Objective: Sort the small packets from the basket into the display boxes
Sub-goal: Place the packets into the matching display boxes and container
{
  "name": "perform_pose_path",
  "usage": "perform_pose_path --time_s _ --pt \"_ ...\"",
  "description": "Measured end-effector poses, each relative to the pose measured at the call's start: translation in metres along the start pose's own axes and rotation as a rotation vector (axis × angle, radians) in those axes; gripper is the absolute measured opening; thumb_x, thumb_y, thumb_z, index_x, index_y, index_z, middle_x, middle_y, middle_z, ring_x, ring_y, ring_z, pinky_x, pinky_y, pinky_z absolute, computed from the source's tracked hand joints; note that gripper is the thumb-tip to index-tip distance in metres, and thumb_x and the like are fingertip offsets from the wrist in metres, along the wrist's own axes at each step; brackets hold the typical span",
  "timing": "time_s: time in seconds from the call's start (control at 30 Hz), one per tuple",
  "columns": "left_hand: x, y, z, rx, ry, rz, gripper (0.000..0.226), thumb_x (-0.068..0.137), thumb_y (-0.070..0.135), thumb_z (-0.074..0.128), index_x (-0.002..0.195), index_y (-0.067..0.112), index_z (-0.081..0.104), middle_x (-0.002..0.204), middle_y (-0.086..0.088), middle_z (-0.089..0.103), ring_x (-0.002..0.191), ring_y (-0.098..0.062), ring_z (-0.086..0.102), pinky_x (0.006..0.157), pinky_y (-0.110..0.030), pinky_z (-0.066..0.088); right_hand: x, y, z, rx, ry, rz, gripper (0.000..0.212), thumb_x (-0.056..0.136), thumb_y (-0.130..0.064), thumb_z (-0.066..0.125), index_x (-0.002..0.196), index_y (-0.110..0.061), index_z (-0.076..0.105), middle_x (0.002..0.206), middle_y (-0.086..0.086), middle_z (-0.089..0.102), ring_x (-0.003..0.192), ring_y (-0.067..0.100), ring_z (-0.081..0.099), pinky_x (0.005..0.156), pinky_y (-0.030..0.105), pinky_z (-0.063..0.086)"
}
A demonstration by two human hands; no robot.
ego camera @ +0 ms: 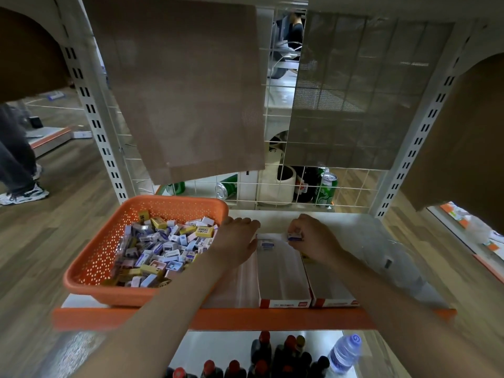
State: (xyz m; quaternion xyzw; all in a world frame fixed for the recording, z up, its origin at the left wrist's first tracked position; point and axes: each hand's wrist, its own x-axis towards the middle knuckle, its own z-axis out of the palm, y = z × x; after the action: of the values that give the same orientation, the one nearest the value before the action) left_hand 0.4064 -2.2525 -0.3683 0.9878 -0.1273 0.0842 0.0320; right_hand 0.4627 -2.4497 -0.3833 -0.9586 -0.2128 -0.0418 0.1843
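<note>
My right hand (313, 238) is curled and pinches one small blue-and-white packet (295, 237) between thumb and fingertips, over the far end of the open display box (283, 271) that runs from the shelf's front edge toward its back. My left hand (237, 238) lies palm down with the fingers fairly straight and holds nothing. Its thumb side is against the box's left wall near the far corner. One packet of the same kind (266, 245) already lies in the far end of that box. A second display box (332, 291) sits just beside it on the right, its red-and-white front also at the front edge. The orange perforated basket (92, 257) fills the shelf's left side, heaped with mixed small packets (163, 246) in white, yellow, pink and blue. The shelf (245, 317) is pale with an orange front lip. Behind it a white wire grid (272, 118) carries two brown sheets (185, 91), with green cans (326, 189) beyond. On the level below stand dark red-capped bottles (261, 358) and a water bottle (345, 353). The floor is wood-patterned, and another person's legs (16, 148) stand at the far left.
</note>
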Motion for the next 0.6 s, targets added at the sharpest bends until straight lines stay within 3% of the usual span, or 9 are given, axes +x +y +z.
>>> perform_pose_path --time_s 0.17,0.27,0.43,0.6 --pt "0.002 0.014 0.018 0.072 -0.062 -0.088 0.036 0.098 0.034 0.038 0.128 0.015 0.044 0.121 -0.006 0.061 0.114 -0.025 0.056 0.104 -0.033 0.031 0.005 -0.002 0.018 -0.128 0.005 -0.022 0.018 0.084 -0.025 0.066 0.099 -0.018 0.061 0.103 0.000 0.057 0.095 0.022 0.058 0.080 0.032 0.047" --pt "0.004 0.019 0.030 0.027 -0.160 -0.161 0.035 0.100 0.032 0.037 0.129 0.013 0.043 0.126 -0.008 0.056 0.120 -0.026 0.051 0.109 -0.038 0.029 0.010 -0.003 0.026 -0.230 0.020 -0.068 0.018 0.086 -0.025 0.062 0.100 -0.015 0.063 0.103 0.005 0.060 0.097 0.025 0.057 0.077 0.031 0.040" --pt "0.013 0.026 0.035 -0.191 -0.292 -0.280 0.032 0.097 0.019 0.044 0.125 0.005 0.048 0.123 -0.012 0.057 0.113 -0.028 0.054 0.095 -0.035 0.042 0.017 -0.003 0.034 -0.389 -0.020 -0.084 0.020 0.090 -0.026 0.056 0.107 -0.017 0.062 0.109 0.005 0.062 0.107 0.026 0.051 0.085 0.032 0.035" --pt "0.010 0.027 0.037 -0.257 -0.272 -0.291 0.032 0.100 0.013 0.038 0.131 0.008 0.044 0.129 -0.009 0.053 0.115 -0.022 0.056 0.097 -0.029 0.047 0.020 -0.002 0.040 -0.476 -0.056 -0.077 0.021 0.092 -0.026 0.053 0.109 -0.019 0.062 0.111 0.004 0.062 0.110 0.025 0.049 0.090 0.035 0.032"
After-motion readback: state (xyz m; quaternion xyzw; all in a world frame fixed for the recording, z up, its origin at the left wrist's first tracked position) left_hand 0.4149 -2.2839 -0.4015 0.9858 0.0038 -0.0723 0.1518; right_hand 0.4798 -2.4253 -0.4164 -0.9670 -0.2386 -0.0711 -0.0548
